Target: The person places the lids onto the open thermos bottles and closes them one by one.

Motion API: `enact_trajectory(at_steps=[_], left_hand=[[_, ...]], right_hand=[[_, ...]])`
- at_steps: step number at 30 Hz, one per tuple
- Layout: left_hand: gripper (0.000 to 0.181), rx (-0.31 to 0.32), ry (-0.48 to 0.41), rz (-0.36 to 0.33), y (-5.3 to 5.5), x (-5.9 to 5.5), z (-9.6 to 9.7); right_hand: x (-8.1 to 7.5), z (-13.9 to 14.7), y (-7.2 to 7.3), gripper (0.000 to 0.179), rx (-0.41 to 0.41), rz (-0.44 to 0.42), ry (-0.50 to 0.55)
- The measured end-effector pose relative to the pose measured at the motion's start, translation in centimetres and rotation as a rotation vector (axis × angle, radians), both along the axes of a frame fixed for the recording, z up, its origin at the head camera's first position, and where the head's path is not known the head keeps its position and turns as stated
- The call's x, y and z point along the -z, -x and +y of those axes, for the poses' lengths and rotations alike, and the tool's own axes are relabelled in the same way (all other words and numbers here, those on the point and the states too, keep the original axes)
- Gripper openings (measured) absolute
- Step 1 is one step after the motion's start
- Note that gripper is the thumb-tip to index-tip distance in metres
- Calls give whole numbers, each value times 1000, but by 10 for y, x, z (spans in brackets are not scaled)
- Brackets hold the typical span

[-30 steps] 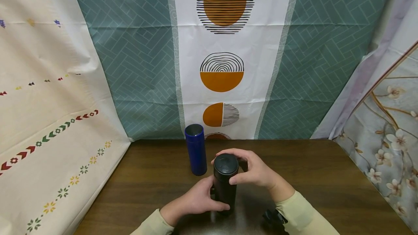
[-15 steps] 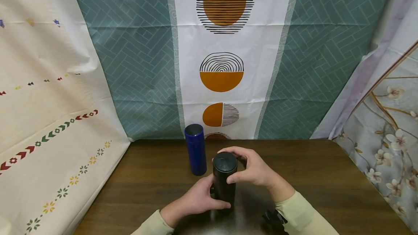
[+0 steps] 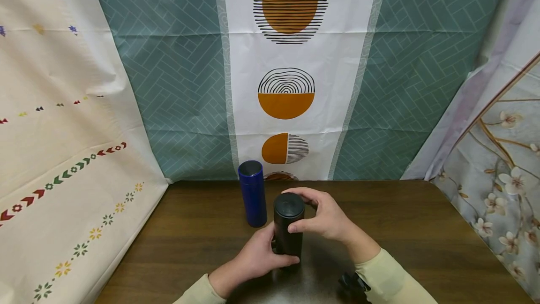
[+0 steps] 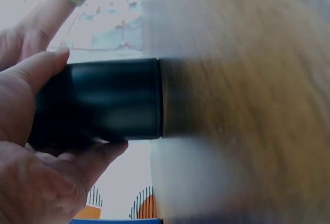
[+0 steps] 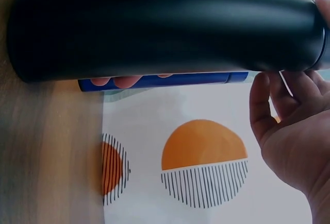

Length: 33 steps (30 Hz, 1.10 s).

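Note:
A black flask (image 3: 288, 240) with a round black lid (image 3: 289, 204) stands upright between both hands. My left hand (image 3: 261, 254) grips its lower body, the thumb across the near side and the fingers on the far side. Higher up, my right hand (image 3: 322, 215) holds the flask around the lid, the thumb in front and the fingers behind. In the left wrist view the base of the flask (image 4: 113, 100) is at or just above the tabletop; I cannot tell if it touches. A blue flask (image 3: 254, 196) with a dark top stands behind it to the left.
The dark wooden table (image 3: 422, 238) reaches back to a green and white patterned cloth (image 3: 181, 107). Cream cloth (image 3: 63, 177) hangs on the left and flowered cloth (image 3: 498, 191) on the right. A small black device (image 3: 353, 283) is at the right wrist.
Both hands have shifted the black flask slightly away from the body and a little to the left. The blue flask has stayed in place.

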<state>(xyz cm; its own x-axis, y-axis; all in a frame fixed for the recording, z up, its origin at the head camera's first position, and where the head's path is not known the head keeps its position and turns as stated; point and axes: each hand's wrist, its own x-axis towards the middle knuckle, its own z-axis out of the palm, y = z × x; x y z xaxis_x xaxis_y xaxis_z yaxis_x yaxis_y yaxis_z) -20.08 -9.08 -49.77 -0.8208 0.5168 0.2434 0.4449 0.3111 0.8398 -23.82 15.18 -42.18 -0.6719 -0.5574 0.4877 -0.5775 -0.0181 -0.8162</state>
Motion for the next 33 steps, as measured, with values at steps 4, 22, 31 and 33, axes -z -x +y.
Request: enact_trajectory(at_steps=[4,22,31,33], left_hand=[[75,1,15,19,1,0,-1],[63,143,25,-138,1,-1,-8],[60,203,15,-148,1,-2,-7],[60,197,15,-141,1,-2,-7]], right_hand=[[1,-1,-1,69,14,-11,-7],[8,-2,7,72,-440,-100,76],[5,-4,4,64,-450,-107,75],[5,-3,3,63,-418,-94,70]])
